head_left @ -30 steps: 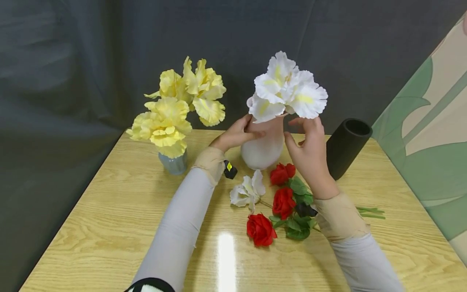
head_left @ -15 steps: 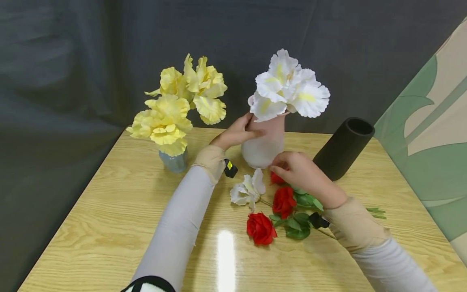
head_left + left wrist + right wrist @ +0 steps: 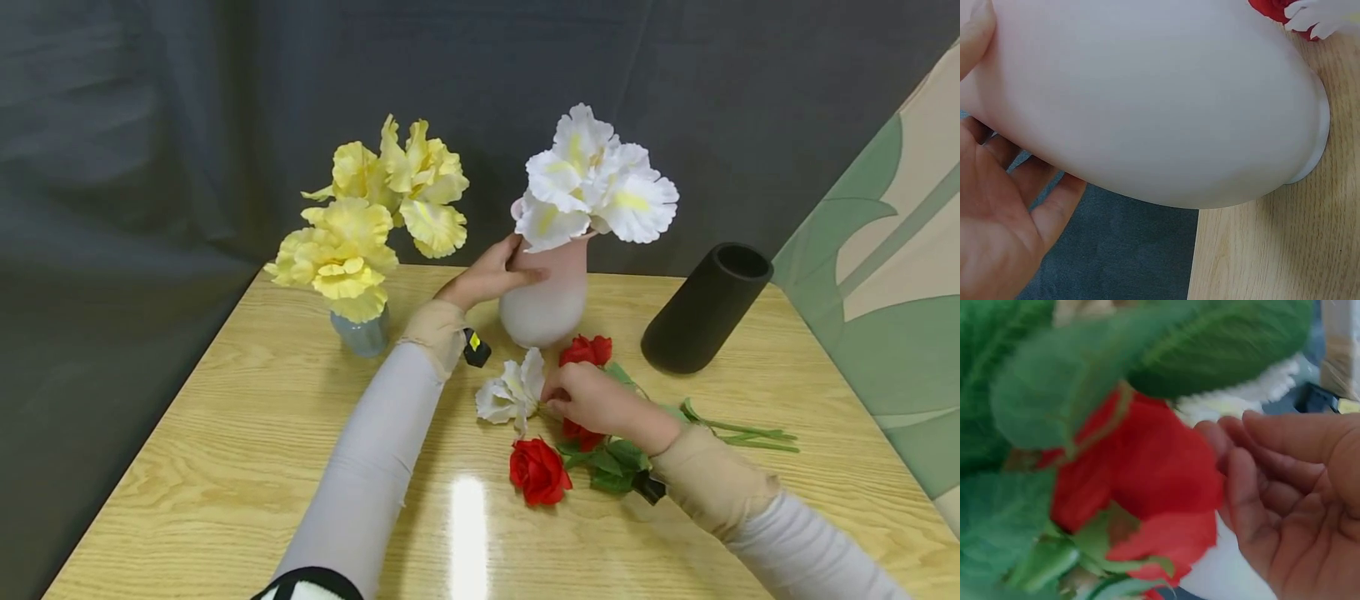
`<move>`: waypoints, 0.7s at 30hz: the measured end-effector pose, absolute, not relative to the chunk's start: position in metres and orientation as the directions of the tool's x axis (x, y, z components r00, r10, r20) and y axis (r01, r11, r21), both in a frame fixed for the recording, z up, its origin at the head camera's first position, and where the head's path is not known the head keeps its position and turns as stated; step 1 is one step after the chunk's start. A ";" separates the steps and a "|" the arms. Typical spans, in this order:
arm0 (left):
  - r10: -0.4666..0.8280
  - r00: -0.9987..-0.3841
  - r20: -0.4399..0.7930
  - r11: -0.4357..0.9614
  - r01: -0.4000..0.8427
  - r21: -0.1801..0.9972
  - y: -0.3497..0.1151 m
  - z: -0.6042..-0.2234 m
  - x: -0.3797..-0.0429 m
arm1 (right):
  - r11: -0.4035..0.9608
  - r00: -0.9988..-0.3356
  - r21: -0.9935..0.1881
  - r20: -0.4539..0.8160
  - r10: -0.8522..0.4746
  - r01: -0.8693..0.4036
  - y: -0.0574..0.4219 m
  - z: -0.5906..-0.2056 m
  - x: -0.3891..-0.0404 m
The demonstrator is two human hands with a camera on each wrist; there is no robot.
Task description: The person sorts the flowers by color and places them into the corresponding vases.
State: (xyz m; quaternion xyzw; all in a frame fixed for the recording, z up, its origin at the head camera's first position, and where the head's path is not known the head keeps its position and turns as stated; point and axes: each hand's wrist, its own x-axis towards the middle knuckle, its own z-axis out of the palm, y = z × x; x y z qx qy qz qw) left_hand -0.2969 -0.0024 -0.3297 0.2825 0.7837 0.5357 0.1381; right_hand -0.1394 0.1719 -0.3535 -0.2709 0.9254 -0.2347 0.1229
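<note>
My left hand [image 3: 491,271] grips a pink-to-white vase [image 3: 551,304], its thumb across the front and the other fingers curled behind. The wrist view shows the vase wall [image 3: 1166,106] between thumb and fingers. White artificial irises [image 3: 600,183] fill its mouth. Low over the table, my right hand [image 3: 592,400] has its bent fingertips right at the stem end of a loose white iris [image 3: 513,392]. No stem shows between the loosely curled fingers [image 3: 1244,494] in the right wrist view. A red rose [image 3: 1154,475] and its leaves partly block that view.
More red roses [image 3: 540,472] lie around the right hand, their green stems [image 3: 757,437] pointing right. A black vase [image 3: 705,308] leans at the back right. Yellow irises [image 3: 352,271] stand in a blue-grey vase [image 3: 360,333] at left. A dark curtain [image 3: 480,67] hangs behind the table.
My right hand has come down from beside the vase, past the roses, to the loose white iris. The left hand keeps its grip on the vase.
</note>
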 end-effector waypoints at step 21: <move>0.600 -0.796 0.087 0.263 0.299 0.917 -0.002 -0.330 -0.297 | 0.884 -0.871 -0.354 -0.271 -0.409 -0.305 0.152 -0.372 -0.138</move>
